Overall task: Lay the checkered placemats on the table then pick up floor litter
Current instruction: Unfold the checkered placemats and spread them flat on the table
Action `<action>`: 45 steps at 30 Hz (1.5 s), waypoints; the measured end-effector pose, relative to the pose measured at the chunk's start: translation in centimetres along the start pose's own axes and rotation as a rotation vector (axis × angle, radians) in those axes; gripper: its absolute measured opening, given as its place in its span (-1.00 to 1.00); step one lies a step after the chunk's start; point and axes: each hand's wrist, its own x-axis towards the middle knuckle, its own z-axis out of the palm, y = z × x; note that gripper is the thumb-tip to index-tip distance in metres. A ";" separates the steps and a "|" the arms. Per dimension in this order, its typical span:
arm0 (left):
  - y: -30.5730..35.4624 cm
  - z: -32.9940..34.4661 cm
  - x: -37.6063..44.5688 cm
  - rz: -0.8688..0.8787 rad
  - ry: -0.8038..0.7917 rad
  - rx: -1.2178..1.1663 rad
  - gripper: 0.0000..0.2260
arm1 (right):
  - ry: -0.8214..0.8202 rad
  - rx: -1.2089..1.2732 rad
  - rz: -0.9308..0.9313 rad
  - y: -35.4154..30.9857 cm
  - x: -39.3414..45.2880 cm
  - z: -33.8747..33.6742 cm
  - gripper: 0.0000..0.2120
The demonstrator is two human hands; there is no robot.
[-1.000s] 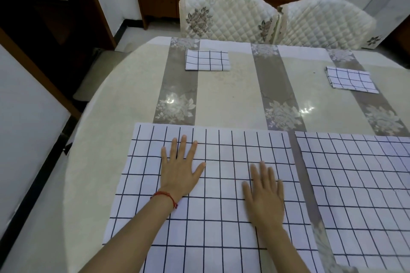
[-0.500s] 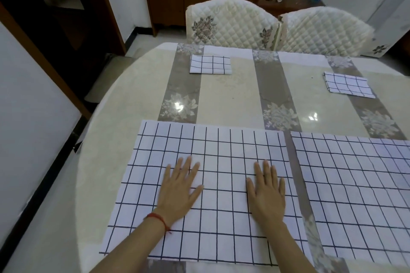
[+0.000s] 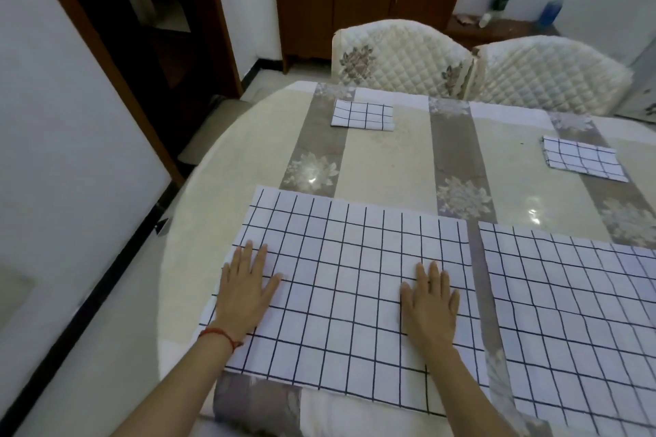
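Both hands flat, fingers straight, grip released: left hand (image 3: 245, 289) and right hand (image 3: 431, 305) press the near placemat (image 3: 348, 277), unfolded on the counter (image 3: 387, 167).

Risk: cloth is thin and the glossy counter cover looks slick, so lifting palms unevenly could drag or wrinkle it (left edge sits close to counter rim).

Two folded placemats (image 3: 364, 114) lie at far side. Mat texture: white weave, dark grid.

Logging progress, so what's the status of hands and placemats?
Both hands flat, left hand, right hand, on near placemat. Second placemat spread alongside. Two folded placemats waiting.
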 end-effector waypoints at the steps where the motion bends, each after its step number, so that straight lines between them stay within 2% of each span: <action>1: 0.1 -0.9 -0.6 0.014 0.012 -0.020 0.00 | 0.003 0.036 -0.022 -0.8 -0.5 -0.5 -0.45; 3: -0.3 -3.0 -2.2 0.058 0.011 -0.030 0.01 | 0.032 0.136 -0.110 -3.2 -1.9 -1.3 -0.40; 6: -2.3 -6.7 -5.3 0.047 0.034 -0.081 -0.01 | -0.021 0.241 -0.256 -8.1 -4.4 -2.1 -0.09; 7: -3.3 -8.0 -6.4 0.027 0.058 -0.096 -0.04 | -0.051 0.260 -0.308 -9.8 -5.2 -2.1 -0.05; 8: -4.5 -9.2 -7.5 0.007 0.085 -0.101 -0.07 | -0.085 0.271 -0.357 -11.7 -6.2 -2.2 -0.10; 11: -9.0 -12.0 -11.3 -0.076 0.141 -0.152 -0.26 | -0.179 0.310 -0.498 -17.2 -9.2 -1.6 -0.52; 14: -14.2 -13.8 -15.5 -0.249 0.145 -0.357 -0.64 | -0.261 0.307 -0.595 -22.4 -11.9 0.0 -0.60; 20: -27.9 -15.4 -23.7 -0.609 0.161 -0.641 -0.73 | -0.419 0.214 -0.667 -33.9 -16.6 5.1 -0.64; 23: -34.5 -15.8 -27.7 -0.766 0.158 -0.710 -0.75 | -0.573 0.227 -0.614 -39.4 -18.9 8.8 -0.69; 26: -39.5 -15.7 -30.8 -0.906 0.089 -0.813 -0.78 | -0.691 0.221 -0.529 -42.6 -21.2 12.9 -0.72; 32: -44.7 -15.0 -31.5 -1.079 0.042 -0.952 -0.84 | -0.732 0.311 -0.130 -41.0 -21.7 20.2 -0.75; 35: -46.4 -15.0 -28.5 -1.072 -0.002 -0.949 -0.86 | -0.736 0.310 0.026 -40.5 -20.8 21.9 -0.75; 38: -47.9 -15.3 -23.5 -1.010 -0.060 -0.934 -0.88 | -0.691 0.397 0.171 -41.6 -18.9 22.5 -0.82; 40: -49.1 -15.7 -19.5 -0.981 -0.098 -0.930 -0.88 | -0.719 0.446 0.252 -42.4 -17.0 23.1 -0.83; 45: -52.8 -16.6 -10.4 -0.983 -0.194 -0.876 -0.83 | -0.710 0.487 0.276 -45.5 -12.1 25.4 -0.69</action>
